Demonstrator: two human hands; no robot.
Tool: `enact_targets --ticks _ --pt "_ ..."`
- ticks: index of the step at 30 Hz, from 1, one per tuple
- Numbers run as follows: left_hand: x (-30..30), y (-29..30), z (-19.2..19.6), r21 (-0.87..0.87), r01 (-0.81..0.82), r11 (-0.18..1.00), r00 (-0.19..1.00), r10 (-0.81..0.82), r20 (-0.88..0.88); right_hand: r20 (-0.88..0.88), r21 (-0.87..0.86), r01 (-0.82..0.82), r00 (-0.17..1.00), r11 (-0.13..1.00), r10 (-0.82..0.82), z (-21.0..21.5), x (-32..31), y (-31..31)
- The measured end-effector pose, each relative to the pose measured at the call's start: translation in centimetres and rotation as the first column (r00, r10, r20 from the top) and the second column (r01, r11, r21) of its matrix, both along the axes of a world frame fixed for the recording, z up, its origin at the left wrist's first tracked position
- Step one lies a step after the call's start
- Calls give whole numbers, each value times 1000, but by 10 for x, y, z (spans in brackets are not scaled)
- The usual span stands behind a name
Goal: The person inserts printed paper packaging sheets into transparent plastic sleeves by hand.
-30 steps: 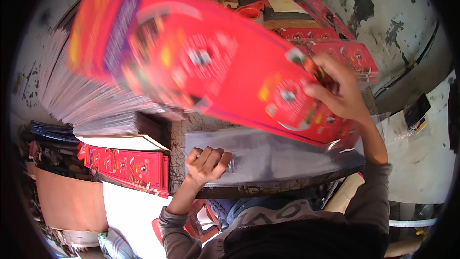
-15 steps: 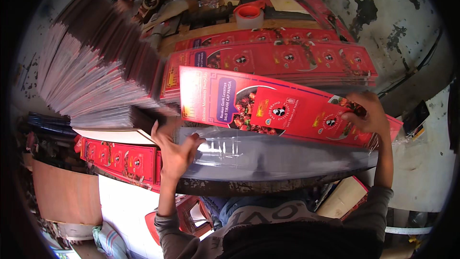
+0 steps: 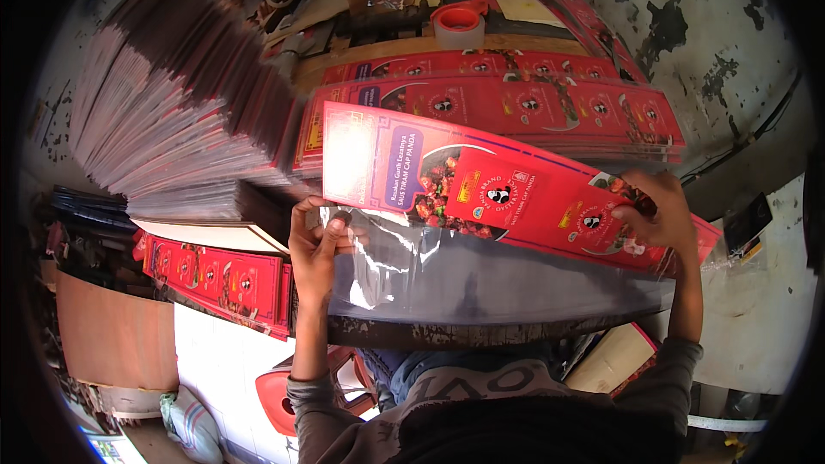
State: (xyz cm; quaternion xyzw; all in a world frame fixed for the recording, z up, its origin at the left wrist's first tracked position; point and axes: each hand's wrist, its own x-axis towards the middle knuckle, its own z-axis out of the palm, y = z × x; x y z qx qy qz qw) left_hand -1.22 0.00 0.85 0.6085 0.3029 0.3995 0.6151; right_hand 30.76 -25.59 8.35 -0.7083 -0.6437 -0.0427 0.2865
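A long red printed card strip [image 3: 533, 198], with food pictures and a pale left end, slants across the middle. My right hand [image 3: 657, 213] grips it near its right end, thumb in front. Under its lower edge lies clear, shiny plastic film [image 3: 481, 279], in a long flat pile on the bench. The left end of the film is pinched between thumb and fingers of my left hand [image 3: 316, 245], and creased glare shows beside them. Whether the film is a single sheet or a sleeve I cannot tell. The card's left end is just above my left hand.
Behind the card are stacked red printed strips [image 3: 481, 107]. A tall, leaning stack of plastic-edged strips [image 3: 172, 112] rises at the left, with more red strips [image 3: 219, 283] below it. A red tape dispenser [image 3: 458, 26] stands at the back, and a red stool [image 3: 279, 399] is below.
My left hand has gone from spread fingers over the film to pinching its left end, and the film's glare has shifted. The card's left end has risen slightly; my right hand keeps its grip.
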Motion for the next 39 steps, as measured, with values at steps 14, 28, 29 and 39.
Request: enact_targets --ticks 14,28,29,39 --pt "2 0 -4 -42 -57 997 998 58 17 139 101 -73 989 992 59 -2 -4 12" --pt "-7 10 -15 -38 117 992 992 -116 41 117 71 -78 991 994 70 -2 -8 15" --pt "-6 9 -16 -51 84 995 996 -83 24 102 70 -74 993 995 66 -2 -10 16" --pt "-9 6 -16 -48 16 999 994 -10 111 -44 50 -111 993 993 114 4 1 3"
